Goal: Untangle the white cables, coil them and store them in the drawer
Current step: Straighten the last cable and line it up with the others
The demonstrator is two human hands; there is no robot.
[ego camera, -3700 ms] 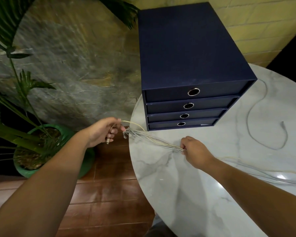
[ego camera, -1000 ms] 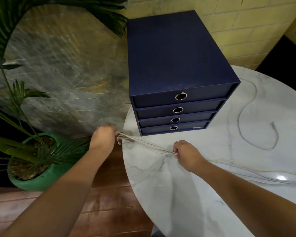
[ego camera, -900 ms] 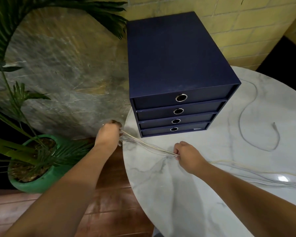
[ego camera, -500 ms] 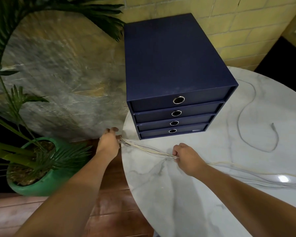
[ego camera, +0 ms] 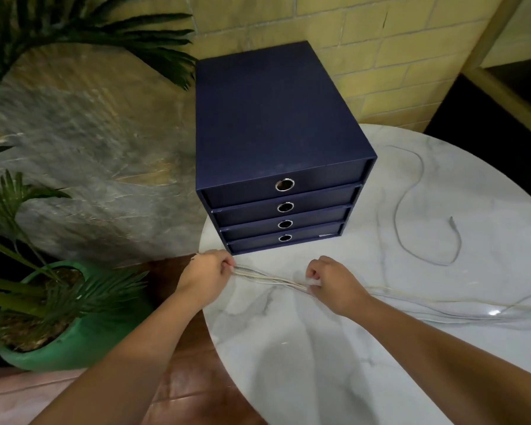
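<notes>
White cables (ego camera: 270, 279) bunched, pinched taut between left hand (ego camera: 204, 276) and right hand (ego camera: 334, 282); apparently still straightening. Next: coil; drawers (ego camera: 284, 207) closed.

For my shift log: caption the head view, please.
Both hands stretch white cables before a closed drawer unit.

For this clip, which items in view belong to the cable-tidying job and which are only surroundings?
Job:
white cables, bundle held between left hand and right hand
loose grey cable on the marble table
navy drawer unit, four drawers all shut

Surroundings:
potted palm
stone slab
brick wall
</notes>
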